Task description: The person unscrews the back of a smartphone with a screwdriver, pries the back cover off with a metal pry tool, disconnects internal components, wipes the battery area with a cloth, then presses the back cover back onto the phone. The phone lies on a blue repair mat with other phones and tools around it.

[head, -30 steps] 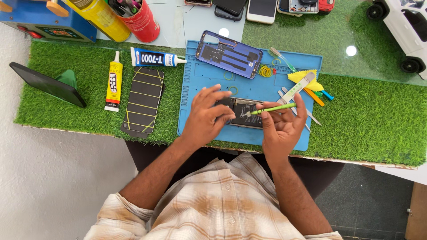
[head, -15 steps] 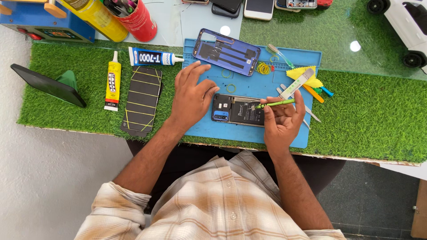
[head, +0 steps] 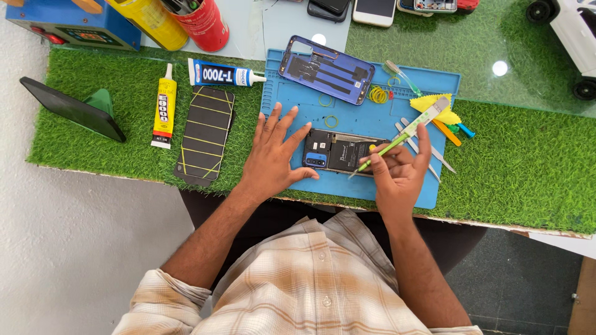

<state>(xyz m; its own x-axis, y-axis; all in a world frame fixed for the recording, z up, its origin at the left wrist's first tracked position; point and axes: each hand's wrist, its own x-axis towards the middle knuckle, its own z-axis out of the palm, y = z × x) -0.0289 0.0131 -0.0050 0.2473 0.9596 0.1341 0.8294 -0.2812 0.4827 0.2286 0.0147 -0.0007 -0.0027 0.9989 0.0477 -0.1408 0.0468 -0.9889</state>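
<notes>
The opened phone (head: 343,153) lies on the near part of the blue mat (head: 447,84), its long axis running left to right, squarely between the two hands. The left hand (head: 273,156) rests flat beside its left end, fingers spread wide, thumb touching the phone's near-left corner — holding nothing. The right hand (head: 397,170) sits at the right end, pinched around a green tool (head: 397,144) whose tip angles down-left onto the phone. Farther off lies a blue back frame (head: 326,69).
</notes>
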